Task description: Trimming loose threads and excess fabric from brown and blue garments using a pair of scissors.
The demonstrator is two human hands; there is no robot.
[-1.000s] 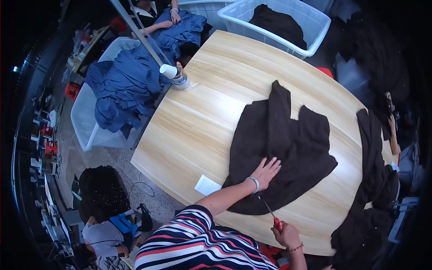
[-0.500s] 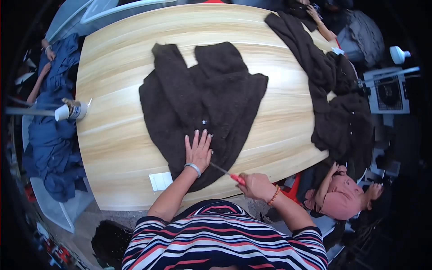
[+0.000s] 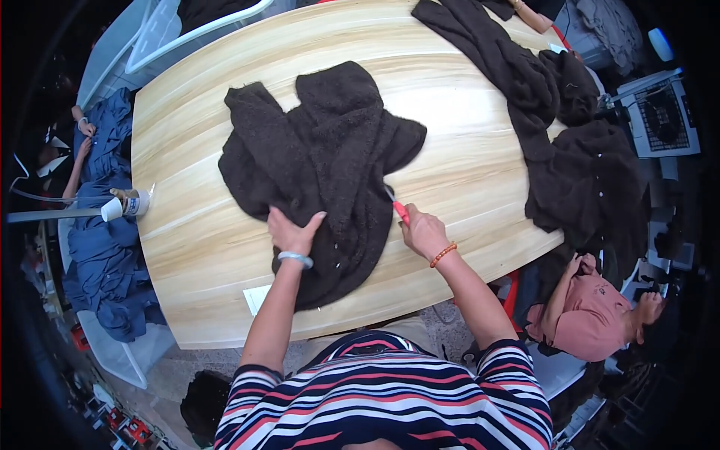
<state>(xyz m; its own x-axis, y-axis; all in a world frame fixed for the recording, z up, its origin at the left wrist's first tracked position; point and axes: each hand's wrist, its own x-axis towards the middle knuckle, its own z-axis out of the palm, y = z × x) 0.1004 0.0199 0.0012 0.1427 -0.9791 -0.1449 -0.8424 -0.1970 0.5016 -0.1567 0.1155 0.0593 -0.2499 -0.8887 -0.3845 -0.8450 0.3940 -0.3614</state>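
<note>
- The dark brown knit garment lies on the wooden table in front of the person, its cloth folded over itself and its lower end near the table's front edge.
- The left hand rests against the garment's lower left part, thumb spread wide from the fingers; no grip on the cloth shows.
- The right hand is closed around the red-handled tool, whose slim metal end meets the garment's right edge; whether it touches the cloth cannot be told.
- The likeliest trouble, as I judge it, is the metal end nicking or snagging the knit if a fold shifts against it; with the left hand so loosely placed, the cloth could also slide.
- A slip of the tool toward the left hand could hurt the fingers.
- Counted on or by the work: one garment, one tool, two hands, two bracelets, one on each wrist, and one white paper beside the left forearm.
- Farther out: one white cup at the left edge, one heap of blue cloth, and dark garments at right, too tangled to count.
</note>
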